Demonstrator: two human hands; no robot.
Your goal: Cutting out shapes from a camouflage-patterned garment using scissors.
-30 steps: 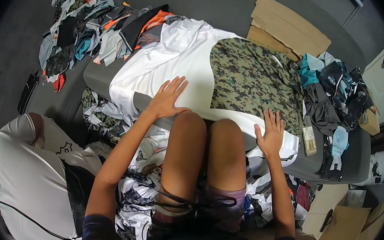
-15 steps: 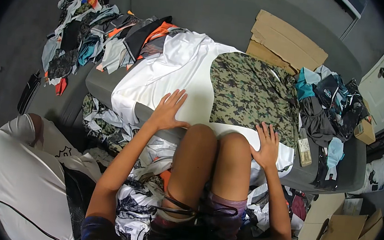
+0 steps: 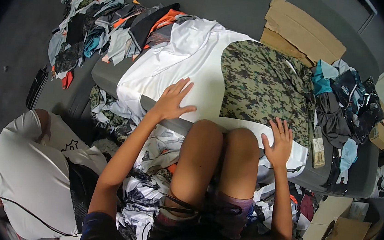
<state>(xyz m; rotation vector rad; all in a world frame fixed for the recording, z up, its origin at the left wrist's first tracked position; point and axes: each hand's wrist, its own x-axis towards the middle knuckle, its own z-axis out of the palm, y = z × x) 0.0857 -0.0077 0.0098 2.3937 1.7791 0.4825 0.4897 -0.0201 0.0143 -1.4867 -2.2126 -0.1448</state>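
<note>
A white cloth [image 3: 200, 77] with a green camouflage-print panel [image 3: 264, 85] lies spread over a grey sofa seat just beyond my knees. My left hand [image 3: 173, 102] rests flat on the white part near its front edge, its fingers spread and thumb out to the right. My right hand [image 3: 279, 144] lies at the near edge, fingertips on the lower border of the camouflage print and palm over the white strip. Both hands are open and hold nothing. The cloth shows soft folds at its far left and is smoother close to me.
Heaped fabric scraps [image 3: 90, 27] cover the sofa at far left. Cardboard [image 3: 302, 31] leans on the backrest. Dark and teal garments [image 3: 337, 104] and a banded stack of paper slips [image 3: 318, 153] lie right. A person in a white shirt [image 3: 34, 169] bends at left. Open boxes [image 3: 342, 238] stand lower right.
The whole view has shifted, so the sofa and cloth sit farther right and slightly higher. My left hand has slid a little away from my knee; both hands remain on the cloth.
</note>
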